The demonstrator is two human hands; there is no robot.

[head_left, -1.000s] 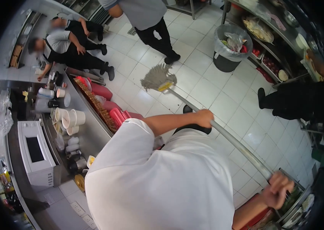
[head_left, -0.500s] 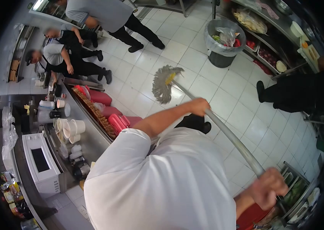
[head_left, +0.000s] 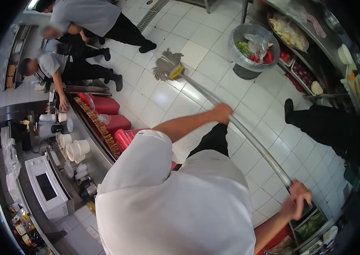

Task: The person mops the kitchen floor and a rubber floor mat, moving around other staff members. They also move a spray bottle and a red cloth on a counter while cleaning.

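A string mop with a grey head (head_left: 166, 65) and a yellow clamp rests on the white tiled floor (head_left: 163, 95). Its metal handle (head_left: 256, 145) slants down to the right. My left hand (head_left: 221, 114) is wrapped round the middle of the handle. Near the handle's upper end, at the lower right of the view, my right hand (head_left: 297, 199) grips it, slightly blurred. The mop head lies beyond my left hand, in front of a standing person's black shoe (head_left: 147, 46).
A lined bin (head_left: 254, 47) holds waste at the upper right, beside food shelves (head_left: 316, 55). Three people stand at the upper left, and a person in black (head_left: 324, 127) at the right. Red containers (head_left: 105, 105) and a metal counter (head_left: 99, 148) flank my left.
The mop head has moved forward and left across the floor. My right hand has shifted slightly left, still on the handle. A person at the counter now reaches a hand onto it.
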